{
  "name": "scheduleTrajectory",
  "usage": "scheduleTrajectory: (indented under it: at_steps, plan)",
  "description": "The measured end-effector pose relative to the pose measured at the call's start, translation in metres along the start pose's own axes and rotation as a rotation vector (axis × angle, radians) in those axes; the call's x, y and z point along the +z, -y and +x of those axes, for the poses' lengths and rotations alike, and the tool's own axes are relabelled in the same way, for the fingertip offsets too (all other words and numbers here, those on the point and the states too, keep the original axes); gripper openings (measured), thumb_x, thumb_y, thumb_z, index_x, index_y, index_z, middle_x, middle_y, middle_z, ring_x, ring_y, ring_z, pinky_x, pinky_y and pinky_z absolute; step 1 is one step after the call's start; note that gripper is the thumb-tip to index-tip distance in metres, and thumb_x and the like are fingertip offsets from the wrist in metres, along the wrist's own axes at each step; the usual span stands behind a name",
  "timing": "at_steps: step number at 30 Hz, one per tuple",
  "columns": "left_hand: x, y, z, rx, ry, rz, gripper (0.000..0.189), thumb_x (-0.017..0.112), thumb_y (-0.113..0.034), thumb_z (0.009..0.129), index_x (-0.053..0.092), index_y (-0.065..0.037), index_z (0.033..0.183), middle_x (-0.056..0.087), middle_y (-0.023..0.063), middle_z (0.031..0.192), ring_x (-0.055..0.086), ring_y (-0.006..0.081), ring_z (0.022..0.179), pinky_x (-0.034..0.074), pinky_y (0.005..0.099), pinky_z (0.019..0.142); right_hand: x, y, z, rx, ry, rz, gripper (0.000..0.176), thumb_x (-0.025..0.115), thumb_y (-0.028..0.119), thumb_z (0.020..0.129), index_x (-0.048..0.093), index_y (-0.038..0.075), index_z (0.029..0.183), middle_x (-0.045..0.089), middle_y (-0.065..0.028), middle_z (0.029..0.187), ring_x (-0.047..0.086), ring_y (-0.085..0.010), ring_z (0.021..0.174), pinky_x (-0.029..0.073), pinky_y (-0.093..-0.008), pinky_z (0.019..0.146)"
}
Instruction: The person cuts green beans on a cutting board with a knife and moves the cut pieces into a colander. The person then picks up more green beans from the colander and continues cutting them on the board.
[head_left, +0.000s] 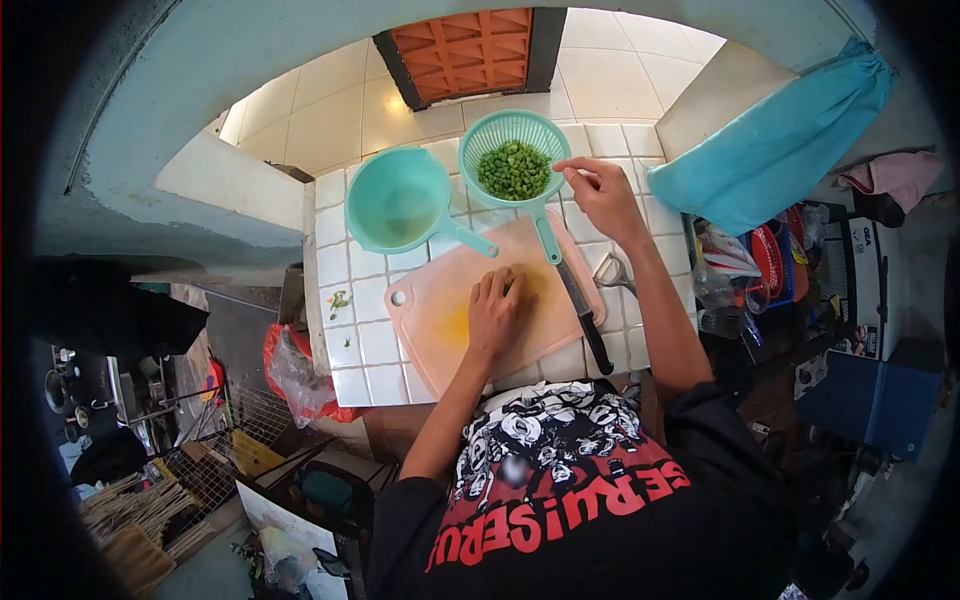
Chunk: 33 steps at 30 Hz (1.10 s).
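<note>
My left hand (495, 312) rests on a pink cutting board (425, 340), its fingers curled over a few chopped green vegetable pieces (509, 286), which are mostly hidden. A yellow stain marks the board around it. My right hand (603, 200) is closed in a pinch at the right rim of a mint-green strainer (487, 128); whatever is between the fingertips cannot be made out. Chopped green vegetables (514, 170) lie heaped in the strainer, whose handle reaches over the board. A black-handled knife (586, 322) lies along the board's right side.
Left of the strainer stands a mint-green dipper (400, 195) holding some liquid. A peeler (612, 272) lies on the white tiled counter (352, 352), right of the knife. Green scraps (338, 302) dot the left side. A blue cloth (775, 140) hangs at the right.
</note>
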<state>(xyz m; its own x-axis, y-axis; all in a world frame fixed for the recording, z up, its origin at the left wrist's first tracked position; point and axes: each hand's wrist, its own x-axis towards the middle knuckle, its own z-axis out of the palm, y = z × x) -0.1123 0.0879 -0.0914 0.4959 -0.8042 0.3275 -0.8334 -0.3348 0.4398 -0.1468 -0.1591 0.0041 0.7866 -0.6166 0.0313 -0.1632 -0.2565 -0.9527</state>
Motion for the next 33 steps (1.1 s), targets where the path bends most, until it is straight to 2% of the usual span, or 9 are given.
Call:
scheduleTrajectory:
  at_steps: [1, 4, 7, 8, 11, 16, 21, 27, 33]
  plan:
    - [0.004, 0.004, -0.005, -0.001, 0.004, 0.003, 0.031, 0.075, -0.019, 0.085, 0.069, -0.007, 0.113, 0.064, 0.0131, 0.116, 0.060, 0.0328, 0.108, 0.048, 0.0448, 0.090, 0.002, -0.002, -0.006, 0.002, 0.001, 0.005, 0.017, 0.063, 0.014, 0.101, 0.074, 0.003, 0.107, 0.043, 0.0068, 0.058, 0.036, -0.0027, 0.053, 0.028, -0.0270, 0.047]
    - [0.003, 0.011, -0.013, -0.031, 0.081, -0.025, 0.026, 0.073, -0.018, 0.087, 0.070, -0.005, 0.108, 0.064, 0.0149, 0.114, 0.060, 0.0332, 0.106, 0.048, 0.0406, 0.088, 0.011, 0.000, -0.027, 0.087, -0.033, -0.302, 0.025, 0.069, 0.025, 0.095, 0.072, 0.001, 0.103, 0.065, -0.0103, 0.067, 0.062, -0.0194, 0.058, 0.047, -0.0354, 0.058]
    - [0.000, 0.014, -0.019, -0.065, 0.099, -0.037, 0.019, 0.073, -0.014, 0.087, 0.070, -0.004, 0.102, 0.064, 0.0150, 0.114, 0.061, 0.0349, 0.107, 0.050, 0.0384, 0.090, 0.031, -0.033, -0.044, 0.039, -0.131, -0.323, 0.030, 0.071, 0.028, 0.094, 0.064, 0.001, 0.107, 0.068, -0.0126, 0.080, 0.066, -0.0246, 0.065, 0.052, -0.0382, 0.064]
    - [0.002, 0.018, -0.023, -0.044, 0.005, -0.047, 0.025, 0.075, -0.016, 0.085, 0.070, -0.004, 0.107, 0.063, 0.0156, 0.119, 0.060, 0.0358, 0.112, 0.049, 0.0418, 0.094, 0.034, -0.037, -0.050, 0.105, -0.078, -0.204, 0.028, 0.072, 0.022, 0.094, 0.055, 0.002, 0.105, 0.064, -0.0068, 0.086, 0.058, -0.0115, 0.071, 0.050, -0.0311, 0.066]
    - [-0.021, 0.008, -0.023, -0.037, -0.075, -0.056, 0.038, 0.076, -0.020, 0.085, 0.067, -0.006, 0.119, 0.059, 0.0174, 0.133, 0.055, 0.0369, 0.124, 0.044, 0.0472, 0.103, 0.052, -0.071, -0.057, 0.110, -0.039, -0.003, 0.026, 0.070, 0.016, 0.093, 0.051, 0.001, 0.102, 0.065, -0.0106, 0.083, 0.069, -0.0194, 0.074, 0.053, -0.0366, 0.069]
    - [-0.039, 0.001, -0.026, -0.024, 0.094, -0.012, 0.054, 0.074, -0.028, 0.089, 0.060, -0.006, 0.136, 0.046, 0.0189, 0.151, 0.046, 0.0365, 0.136, 0.035, 0.0529, 0.111, 0.058, -0.066, -0.067, 0.224, 0.049, 0.277, 0.019, 0.064, 0.003, 0.094, 0.046, 0.003, 0.098, 0.064, -0.0085, 0.083, 0.069, -0.0155, 0.075, 0.052, -0.0316, 0.067]
    - [-0.022, 0.013, -0.037, -0.014, 0.073, -0.100, 0.038, 0.075, -0.013, 0.086, 0.067, -0.003, 0.121, 0.062, 0.0175, 0.129, 0.058, 0.0360, 0.118, 0.047, 0.0463, 0.100, 0.053, -0.058, -0.086, 0.247, 0.075, 0.288, 0.018, 0.062, 0.000, 0.095, 0.044, 0.004, 0.097, 0.063, -0.0068, 0.082, 0.067, -0.0137, 0.074, 0.051, -0.0295, 0.064]
    - [-0.016, 0.015, -0.036, 0.009, 0.071, -0.075, 0.015, 0.071, -0.015, 0.089, 0.066, -0.003, 0.096, 0.063, 0.0131, 0.101, 0.061, 0.0309, 0.097, 0.052, 0.0429, 0.086, 0.045, -0.064, -0.099, 0.297, 0.119, 0.330, 0.021, 0.061, 0.000, 0.097, 0.041, 0.008, 0.094, 0.060, -0.0032, 0.086, 0.067, -0.0117, 0.079, 0.057, -0.0263, 0.062]
    - [-0.004, 0.020, -0.028, 0.121, 0.120, 0.085, 0.025, 0.069, -0.023, 0.094, 0.060, -0.008, 0.076, 0.063, 0.0085, 0.082, 0.064, 0.0262, 0.078, 0.055, 0.0392, 0.062, 0.046, -0.061, -0.101, 0.304, 0.123, 0.338, 0.021, 0.060, 0.000, 0.098, 0.042, 0.008, 0.093, 0.059, -0.0024, 0.086, 0.068, -0.0114, 0.080, 0.058, -0.0260, 0.062]
